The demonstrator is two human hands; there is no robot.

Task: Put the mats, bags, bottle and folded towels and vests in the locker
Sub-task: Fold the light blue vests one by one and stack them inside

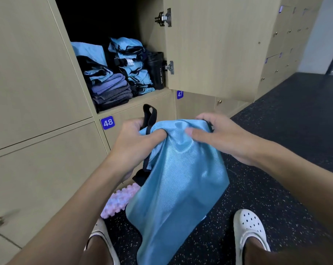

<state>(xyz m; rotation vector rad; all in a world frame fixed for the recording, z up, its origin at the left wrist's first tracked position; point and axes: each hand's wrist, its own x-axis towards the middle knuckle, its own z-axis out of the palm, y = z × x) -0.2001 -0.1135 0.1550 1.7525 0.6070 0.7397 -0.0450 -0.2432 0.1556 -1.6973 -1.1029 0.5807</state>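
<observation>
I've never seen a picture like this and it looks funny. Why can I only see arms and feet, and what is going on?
The camera sits on a person's head and looks down, so you see what they see: their own arms and white shoes, no face. There is no machine here, just two bare hands.

The left hand and the right hand both have a grip on the top of a shiny blue vest with black trim, which hangs down in front.

Above is an open locker. Inside are stacks of folded blue vests, folded towels and a black bottle.

On the dark floor, partly hidden behind the vest, lies a bumpy pink mat, not yet put away.
</observation>
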